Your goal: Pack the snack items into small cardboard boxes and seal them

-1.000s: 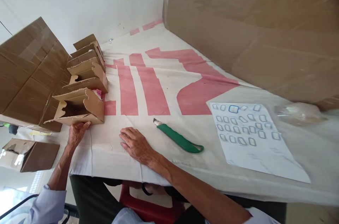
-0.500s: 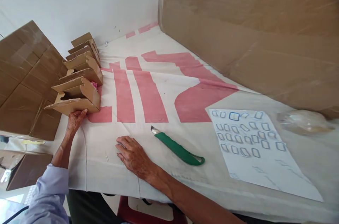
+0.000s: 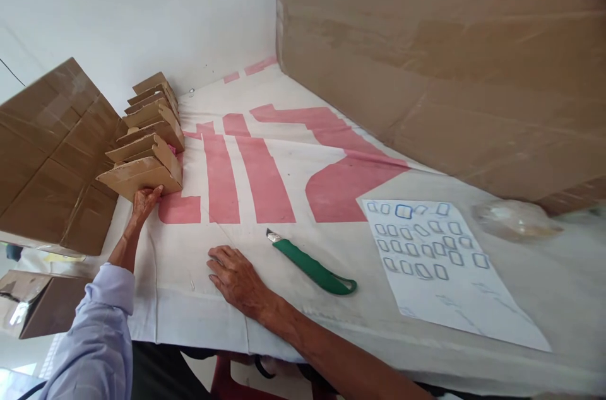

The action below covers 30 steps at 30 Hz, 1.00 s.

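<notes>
My left hand reaches out to the nearest of several small folded cardboard boxes lined up at the table's left edge; its fingers press against the box's near side. That row of boxes now stands squeezed close together, flaps nearly closed. My right hand lies flat on the white and pink cloth, fingers stretched out, holding nothing. A green utility knife lies just right of that hand, blade end pointing away to the left.
A white sheet with blue outlined shapes lies at the right. A clear plastic bag rests beyond it. A huge cardboard box walls the far right. Another large carton stands left, and a smaller box sits below.
My left hand has pushed the nearest small box away from me, closing up the row and flattening its open flaps. My right hand has stayed flat on the cloth.
</notes>
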Available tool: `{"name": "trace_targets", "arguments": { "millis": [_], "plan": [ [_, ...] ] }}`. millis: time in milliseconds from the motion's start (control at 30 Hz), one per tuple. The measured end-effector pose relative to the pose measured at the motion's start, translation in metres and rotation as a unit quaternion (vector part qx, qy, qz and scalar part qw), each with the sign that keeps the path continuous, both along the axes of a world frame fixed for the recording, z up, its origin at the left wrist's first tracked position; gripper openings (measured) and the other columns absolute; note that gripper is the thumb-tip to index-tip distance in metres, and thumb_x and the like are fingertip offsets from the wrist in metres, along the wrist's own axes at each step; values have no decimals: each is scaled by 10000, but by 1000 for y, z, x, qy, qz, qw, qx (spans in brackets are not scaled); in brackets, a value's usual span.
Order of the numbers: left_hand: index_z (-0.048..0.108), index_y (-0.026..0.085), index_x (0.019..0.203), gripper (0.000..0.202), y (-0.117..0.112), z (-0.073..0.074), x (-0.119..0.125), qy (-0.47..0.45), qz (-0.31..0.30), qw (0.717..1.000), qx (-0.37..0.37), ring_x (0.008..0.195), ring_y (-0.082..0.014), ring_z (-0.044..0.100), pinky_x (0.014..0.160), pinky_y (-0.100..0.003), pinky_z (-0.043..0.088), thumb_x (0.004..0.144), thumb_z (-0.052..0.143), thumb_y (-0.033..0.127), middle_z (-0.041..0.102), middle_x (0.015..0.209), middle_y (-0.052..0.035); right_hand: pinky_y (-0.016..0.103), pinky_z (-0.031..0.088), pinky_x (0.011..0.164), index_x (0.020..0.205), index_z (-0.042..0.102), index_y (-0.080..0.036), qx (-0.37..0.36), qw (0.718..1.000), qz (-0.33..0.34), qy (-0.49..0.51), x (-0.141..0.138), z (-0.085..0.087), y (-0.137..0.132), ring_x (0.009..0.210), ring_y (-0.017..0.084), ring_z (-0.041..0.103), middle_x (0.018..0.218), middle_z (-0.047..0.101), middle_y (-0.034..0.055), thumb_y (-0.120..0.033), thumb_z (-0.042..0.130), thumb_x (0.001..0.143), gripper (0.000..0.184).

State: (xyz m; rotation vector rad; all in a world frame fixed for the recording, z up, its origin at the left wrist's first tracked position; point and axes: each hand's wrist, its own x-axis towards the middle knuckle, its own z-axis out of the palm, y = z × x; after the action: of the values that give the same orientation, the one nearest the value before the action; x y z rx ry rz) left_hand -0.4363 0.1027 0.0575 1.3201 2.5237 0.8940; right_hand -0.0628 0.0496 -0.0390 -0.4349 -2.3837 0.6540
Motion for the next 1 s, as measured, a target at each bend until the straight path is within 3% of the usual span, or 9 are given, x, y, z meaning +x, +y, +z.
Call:
{"name": "trace_targets", "arguments": {
  "millis": [267,467,667,800,900,1000],
  "plan": [
    [717,220,623,529,-7,6,16,15,-18,1000,-1,817,-316,744,774,-389,561,882,616,671,784,720,-131,448,587,1014,1112,745,-188,10,1000,15,-10,-1,-1,7,1218,286,670,1292,753,136,-113,758,1000,135],
    [687,224,654,310,-14,15,30,16,-50,998,-22,771,-264,669,711,-342,513,792,684,501,691,672,-67,449,577,1047,1122,761,-179,21,999,11,-29,0,5,14,1220,276,666,1287,746,133,-124,733,1020,120],
    [759,200,761,248,-43,18,52,7,-107,994,-36,787,-259,680,745,-345,547,747,708,443,723,728,-53,431,570,1101,1112,779,-174,26,998,5,-57,2,12,15,1205,257,646,1267,742,134,-142,636,1056,157],
    [804,191,882,288,-83,4,76,6,-130,991,-36,909,-282,736,847,-362,605,766,750,449,809,898,-74,428,581,1066,1105,776,-209,38,997,-54,-30,30,10,13,1172,260,650,1225,746,113,-132,575,1050,222],
    [836,185,1067,335,-121,-16,96,6,-134,991,-28,1041,-298,775,973,-400,629,805,791,389,845,1152,-128,457,544,1110,1151,763,-221,70,983,-169,-18,70,3,16,1210,283,633,1250,742,113,-203,574,1056,212],
    [844,200,1150,335,-158,-37,118,9,-130,991,-16,1132,-314,783,1071,-438,621,850,820,348,837,1243,-146,549,523,1054,1204,746,-160,67,974,-214,-26,111,-5,24,1198,367,597,1247,720,198,-248,568,1030,265]
  ]
}}
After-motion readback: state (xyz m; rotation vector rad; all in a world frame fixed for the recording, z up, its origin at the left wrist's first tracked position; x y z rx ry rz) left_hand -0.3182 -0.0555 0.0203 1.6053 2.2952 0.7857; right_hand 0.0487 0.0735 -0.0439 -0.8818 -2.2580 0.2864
